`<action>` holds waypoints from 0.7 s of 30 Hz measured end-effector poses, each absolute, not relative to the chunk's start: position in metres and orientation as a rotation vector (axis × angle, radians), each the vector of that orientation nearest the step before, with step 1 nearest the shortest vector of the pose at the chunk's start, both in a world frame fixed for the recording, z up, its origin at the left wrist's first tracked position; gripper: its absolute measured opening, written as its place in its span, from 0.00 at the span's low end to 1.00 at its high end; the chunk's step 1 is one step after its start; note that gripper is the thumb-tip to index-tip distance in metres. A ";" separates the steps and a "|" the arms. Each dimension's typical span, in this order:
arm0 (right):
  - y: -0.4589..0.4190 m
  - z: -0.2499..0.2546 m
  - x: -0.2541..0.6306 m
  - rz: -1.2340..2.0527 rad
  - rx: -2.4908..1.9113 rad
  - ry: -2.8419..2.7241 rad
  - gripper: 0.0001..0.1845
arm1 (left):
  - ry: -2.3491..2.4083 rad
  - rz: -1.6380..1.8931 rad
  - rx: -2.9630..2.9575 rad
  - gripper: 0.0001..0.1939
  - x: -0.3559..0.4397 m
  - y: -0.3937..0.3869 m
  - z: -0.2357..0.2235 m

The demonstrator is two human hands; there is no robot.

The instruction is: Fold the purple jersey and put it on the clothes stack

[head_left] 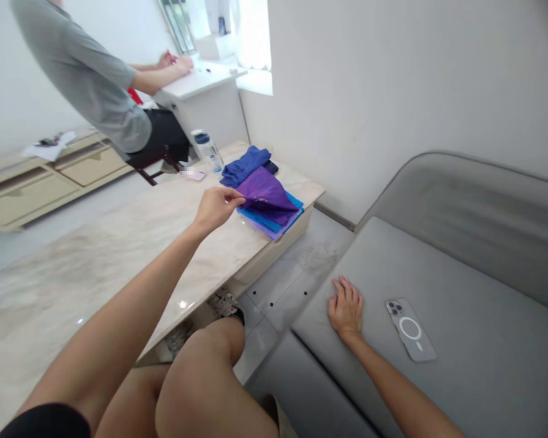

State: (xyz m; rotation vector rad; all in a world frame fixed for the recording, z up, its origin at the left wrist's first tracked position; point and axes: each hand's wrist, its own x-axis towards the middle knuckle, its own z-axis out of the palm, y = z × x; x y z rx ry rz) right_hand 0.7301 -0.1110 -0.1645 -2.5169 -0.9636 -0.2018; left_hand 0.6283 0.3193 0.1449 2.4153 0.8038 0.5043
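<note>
My left hand (217, 210) pinches the near left edge of a purple sheet-like piece (267, 190), lifting that edge. I cannot tell whether it is a folder or cloth. Under it lie flat blue (296, 199) and lavender (274, 235) layers at the table's far end. A crumpled blue cloth (246, 165) sits just behind, with something dark partly hidden beneath it. My right hand (346, 306) rests palm down on the grey sofa (484, 280), fingers spread and holding nothing. A phone (411, 330) in a clear case with a white ring lies to its right.
The marble-topped table (132, 237) stretches along my left. A water bottle (209, 151) and a small pink card (195, 174) stand near its far edge. Beyond, a person in a grey shirt (105, 79) sits at a white desk (201, 79). A low cabinet (31, 191) lines the left wall.
</note>
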 end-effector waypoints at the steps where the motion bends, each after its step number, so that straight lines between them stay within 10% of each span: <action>1: -0.112 -0.165 0.730 -0.220 -2.507 -0.963 0.38 | 0.850 0.556 2.403 0.10 0.612 0.323 0.158; 9: -0.110 -0.163 0.732 -0.363 -2.446 -0.959 0.37 | 1.146 0.879 2.371 0.12 0.443 0.325 0.257; 21: -0.045 -0.145 0.694 0.087 -2.124 -0.755 0.23 | 1.625 0.645 2.048 0.07 0.218 0.256 0.253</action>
